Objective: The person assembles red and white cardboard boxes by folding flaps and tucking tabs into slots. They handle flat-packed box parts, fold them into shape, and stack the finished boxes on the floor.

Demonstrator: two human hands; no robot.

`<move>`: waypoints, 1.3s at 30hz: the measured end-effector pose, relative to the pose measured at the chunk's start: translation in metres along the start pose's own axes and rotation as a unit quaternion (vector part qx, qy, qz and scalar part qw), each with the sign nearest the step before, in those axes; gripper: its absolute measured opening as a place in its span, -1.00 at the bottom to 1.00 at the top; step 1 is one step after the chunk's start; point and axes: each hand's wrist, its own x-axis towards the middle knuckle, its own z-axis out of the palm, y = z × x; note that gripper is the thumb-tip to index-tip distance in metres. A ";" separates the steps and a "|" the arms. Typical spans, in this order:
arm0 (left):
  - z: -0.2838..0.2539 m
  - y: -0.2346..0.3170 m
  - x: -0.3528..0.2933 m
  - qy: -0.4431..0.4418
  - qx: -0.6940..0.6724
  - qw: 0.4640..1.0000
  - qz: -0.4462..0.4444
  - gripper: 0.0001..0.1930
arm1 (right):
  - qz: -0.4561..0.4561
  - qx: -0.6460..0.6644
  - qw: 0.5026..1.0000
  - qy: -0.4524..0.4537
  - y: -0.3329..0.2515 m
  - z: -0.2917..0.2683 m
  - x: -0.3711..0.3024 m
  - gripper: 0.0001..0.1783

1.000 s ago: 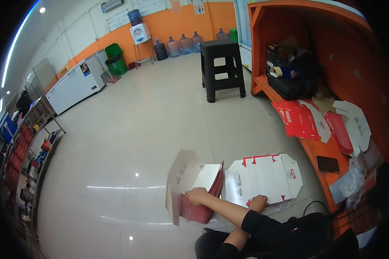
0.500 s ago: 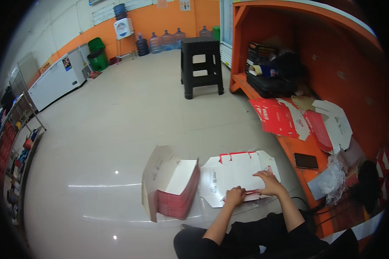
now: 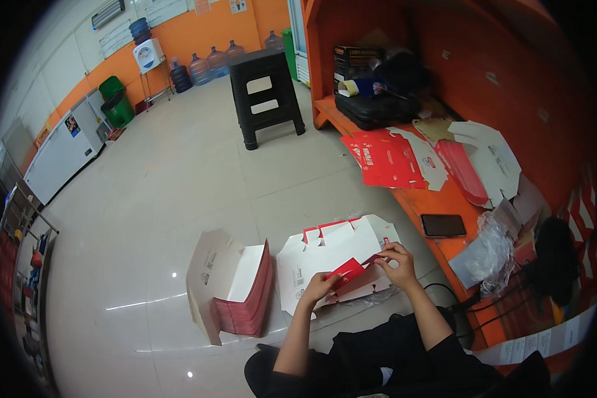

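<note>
On the floor before me lies a pile of flat, unfolded cardboard boxes [image 3: 298, 268], white inside with red edges and slots. Along the near side, a red flap [image 3: 347, 270] of the top one is raised toward me. My left hand [image 3: 316, 290] is closed on the left part of that flap. Fingers of my right hand [image 3: 399, 266] pinch its right end. Just left of the pile stands a neat stack of red-sided folded boxes [image 3: 247, 304], leaning within an open brown-white carton [image 3: 205, 278].
An orange shelf [image 3: 404, 196] on my right bears loose red and white box sheets [image 3: 391, 159], a phone [image 3: 443, 225] and crumpled plastic wrap [image 3: 494, 249]. Farther off are a black stool [image 3: 265, 93], water jugs [image 3: 217, 61] and a white chest freezer [image 3: 63, 156].
The view has swung to the right. My hands have moved from pressing on the near edge of the box to lifting its red flap.
</note>
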 end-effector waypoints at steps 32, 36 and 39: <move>0.006 0.067 -0.053 -0.048 -0.462 0.876 0.128 -0.51 | 0.370 0.579 0.687 -0.235 -0.119 0.082 -0.138 -0.40; -0.002 0.074 -0.062 0.139 -0.281 0.903 0.294 -0.60 | 0.487 0.701 0.513 -0.091 -0.152 0.095 -0.108 -0.28; -0.028 0.072 -0.072 0.226 -0.025 0.916 0.331 -0.66 | 0.476 0.706 0.525 0.013 -0.154 0.101 -0.085 -0.47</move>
